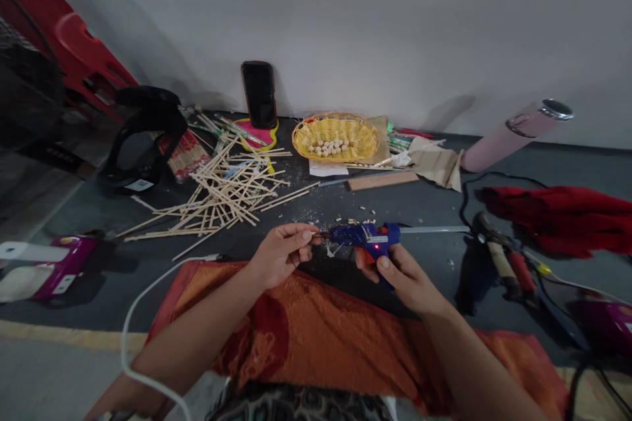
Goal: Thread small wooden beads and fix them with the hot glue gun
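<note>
In my right hand [401,275] is a blue hot glue gun [368,235], its small red light lit and a long pale glue stick [434,229] poking out of its back end. The fingers of my left hand [285,251] are pinched together right at the gun's nozzle. Whatever they pinch is too small to make out. Beyond the gun, several short cut pieces of stick [353,221] lie on the dark table amid pale crumbs. A yellow woven basket [302,138] farther back holds a heap of small pale pieces [330,146].
Many thin wooden sticks [230,187] sprawl at left, near a phone [259,95] leaning on the wall. A flat wooden strip [382,180] lies before the basket. Pliers [501,260], a red cloth [567,214] and a pink bottle [503,135] are at right. An orange towel [326,335] covers the near edge.
</note>
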Tool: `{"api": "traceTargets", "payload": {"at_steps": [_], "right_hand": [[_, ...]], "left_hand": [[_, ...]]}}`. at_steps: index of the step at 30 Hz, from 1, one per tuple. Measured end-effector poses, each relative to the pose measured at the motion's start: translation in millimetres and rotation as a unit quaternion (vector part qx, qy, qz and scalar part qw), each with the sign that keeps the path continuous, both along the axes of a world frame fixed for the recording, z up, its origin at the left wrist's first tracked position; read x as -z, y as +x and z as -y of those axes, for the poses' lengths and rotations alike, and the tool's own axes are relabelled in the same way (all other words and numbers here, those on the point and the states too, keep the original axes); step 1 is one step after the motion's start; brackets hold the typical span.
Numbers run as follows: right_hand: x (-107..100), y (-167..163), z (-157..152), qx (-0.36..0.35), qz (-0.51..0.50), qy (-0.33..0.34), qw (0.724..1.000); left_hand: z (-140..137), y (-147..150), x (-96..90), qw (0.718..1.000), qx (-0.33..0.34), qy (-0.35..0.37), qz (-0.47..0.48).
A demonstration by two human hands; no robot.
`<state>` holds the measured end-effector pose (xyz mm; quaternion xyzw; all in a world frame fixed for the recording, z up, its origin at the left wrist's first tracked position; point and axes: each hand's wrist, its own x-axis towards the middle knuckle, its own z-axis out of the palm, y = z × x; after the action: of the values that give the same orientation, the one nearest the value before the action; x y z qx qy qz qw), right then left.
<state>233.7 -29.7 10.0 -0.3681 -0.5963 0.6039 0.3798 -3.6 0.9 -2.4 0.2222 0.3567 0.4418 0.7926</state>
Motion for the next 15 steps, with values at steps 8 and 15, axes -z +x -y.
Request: {"api": "traceTargets", "payload": {"at_steps": [8,15], "right_hand": [[-1.2,0.3,0.1,0.012,-0.005,0.0,1.0],[-0.6,0.9,-0.3,0.012,-0.015,-0.001,1.0]], "left_hand": [[0.1,-0.4,-1.2,1.0,0.007,-0.004,0.003],[0.6,-0.7,-0.9,1.0,0.01,0.0,0.002]]}}
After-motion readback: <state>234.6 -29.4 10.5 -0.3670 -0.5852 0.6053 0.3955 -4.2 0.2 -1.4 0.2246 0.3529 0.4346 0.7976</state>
